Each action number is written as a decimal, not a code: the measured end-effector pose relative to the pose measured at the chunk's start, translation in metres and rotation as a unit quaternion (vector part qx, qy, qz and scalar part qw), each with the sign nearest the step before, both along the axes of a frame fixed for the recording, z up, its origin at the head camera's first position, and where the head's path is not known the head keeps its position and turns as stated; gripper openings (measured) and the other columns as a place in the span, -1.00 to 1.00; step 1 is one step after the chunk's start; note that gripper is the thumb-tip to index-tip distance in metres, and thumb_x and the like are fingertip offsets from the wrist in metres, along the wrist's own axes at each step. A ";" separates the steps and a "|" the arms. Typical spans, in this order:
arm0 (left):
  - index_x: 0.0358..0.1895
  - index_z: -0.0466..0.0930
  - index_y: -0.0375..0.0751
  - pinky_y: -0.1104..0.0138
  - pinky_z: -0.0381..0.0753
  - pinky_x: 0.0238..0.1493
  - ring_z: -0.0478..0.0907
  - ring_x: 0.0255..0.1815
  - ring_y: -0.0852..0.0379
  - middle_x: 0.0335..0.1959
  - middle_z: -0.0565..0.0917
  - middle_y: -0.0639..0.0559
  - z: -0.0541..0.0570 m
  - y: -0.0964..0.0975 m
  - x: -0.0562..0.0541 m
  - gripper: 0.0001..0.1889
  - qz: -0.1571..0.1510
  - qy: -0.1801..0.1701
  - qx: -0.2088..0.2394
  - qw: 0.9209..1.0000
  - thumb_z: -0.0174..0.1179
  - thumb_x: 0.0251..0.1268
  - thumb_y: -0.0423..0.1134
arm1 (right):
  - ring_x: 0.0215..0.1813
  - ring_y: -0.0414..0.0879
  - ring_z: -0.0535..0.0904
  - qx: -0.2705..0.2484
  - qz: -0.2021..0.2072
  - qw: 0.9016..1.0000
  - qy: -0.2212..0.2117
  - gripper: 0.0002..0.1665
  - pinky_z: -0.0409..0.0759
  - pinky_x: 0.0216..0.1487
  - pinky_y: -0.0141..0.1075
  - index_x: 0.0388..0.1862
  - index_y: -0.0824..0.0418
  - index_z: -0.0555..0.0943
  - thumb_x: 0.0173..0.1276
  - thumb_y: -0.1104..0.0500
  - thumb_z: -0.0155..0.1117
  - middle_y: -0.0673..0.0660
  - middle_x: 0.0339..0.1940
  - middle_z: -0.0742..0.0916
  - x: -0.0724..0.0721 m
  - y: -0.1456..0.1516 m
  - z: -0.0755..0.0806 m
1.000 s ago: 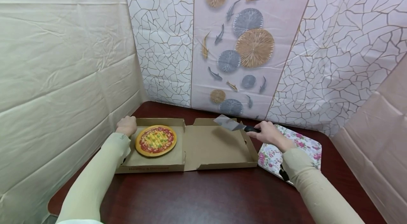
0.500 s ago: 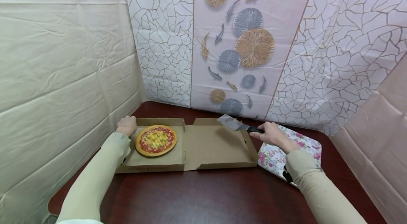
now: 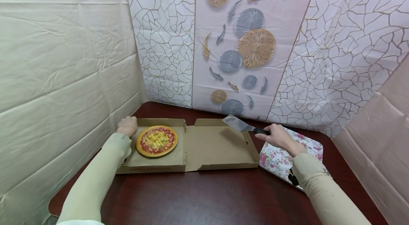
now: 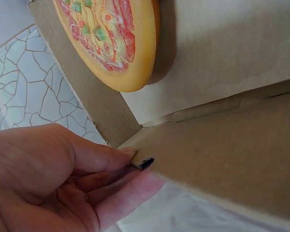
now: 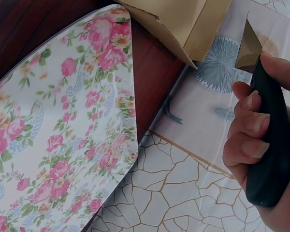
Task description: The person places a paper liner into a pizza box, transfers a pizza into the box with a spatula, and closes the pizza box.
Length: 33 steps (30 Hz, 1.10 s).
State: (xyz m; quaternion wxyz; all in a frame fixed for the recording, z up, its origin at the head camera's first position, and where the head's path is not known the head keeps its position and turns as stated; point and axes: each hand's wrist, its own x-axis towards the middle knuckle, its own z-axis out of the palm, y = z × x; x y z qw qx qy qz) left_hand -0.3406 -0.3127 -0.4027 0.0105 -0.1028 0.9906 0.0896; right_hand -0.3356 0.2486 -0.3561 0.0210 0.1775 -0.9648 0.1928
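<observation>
My left hand (image 3: pixel 127 126) pinches the left side wall of an open cardboard pizza box (image 3: pixel 220 147) between thumb and fingers, plain in the left wrist view. In the box's left half lies a whole pizza (image 3: pixel 157 141) with a yellow crust and red, yellow and green topping. My right hand (image 3: pixel 277 136) grips the black handle (image 5: pixel 270 140) of a flat metal pizza server (image 3: pixel 237 123). Its blade points left, raised over the back right corner of the box. Below the right hand lies a flower-printed board (image 3: pixel 274 159).
The dark red-brown table (image 3: pixel 204 196) carries the box and the board. A pale cloth wall (image 3: pixel 70 76) stands close on the left. Behind the table hangs a curtain (image 3: pixel 236 58) with fish and round patterns, and another pale wall (image 3: pixel 380 154) rises at right.
My right hand has drawn the pizza server a little to the right, over the flowered board. The left hand, pizza and box have stayed in place.
</observation>
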 end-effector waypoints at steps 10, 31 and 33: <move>0.06 0.50 -0.50 -0.14 0.60 -0.10 0.56 0.02 -0.42 0.02 0.58 -0.48 0.003 0.003 -0.001 -0.68 -0.002 0.002 -0.003 1.000 -0.14 0.38 -0.43 | -0.64 -0.16 0.39 -0.003 -0.004 1.000 -0.005 -0.57 0.38 -0.50 -0.31 -0.33 0.28 0.69 0.34 -0.10 0.24 0.03 -0.66 0.59 0.004 0.009 0.006; -0.01 0.54 -0.48 -0.12 0.61 -0.16 0.59 -0.06 -0.40 -0.06 0.61 -0.47 -0.003 -0.002 -0.003 -0.71 -0.006 0.000 -0.003 1.000 -0.11 0.36 -0.44 | -0.58 -0.13 0.45 0.011 -0.020 0.999 0.026 -0.58 0.38 -0.45 -0.31 -0.35 0.25 0.61 0.32 -0.12 0.26 0.14 -0.50 0.65 0.005 0.028 0.001; -0.01 0.54 -0.49 -0.12 0.61 -0.15 0.59 -0.06 -0.41 -0.05 0.61 -0.47 -0.003 -0.003 -0.002 -0.71 -0.005 0.002 -0.003 1.000 -0.11 0.35 -0.44 | -0.59 -0.14 0.46 0.009 -0.026 0.999 0.017 -0.55 0.40 -0.47 -0.31 -0.32 0.28 0.63 0.33 -0.13 0.25 0.14 -0.51 0.65 0.005 0.030 0.002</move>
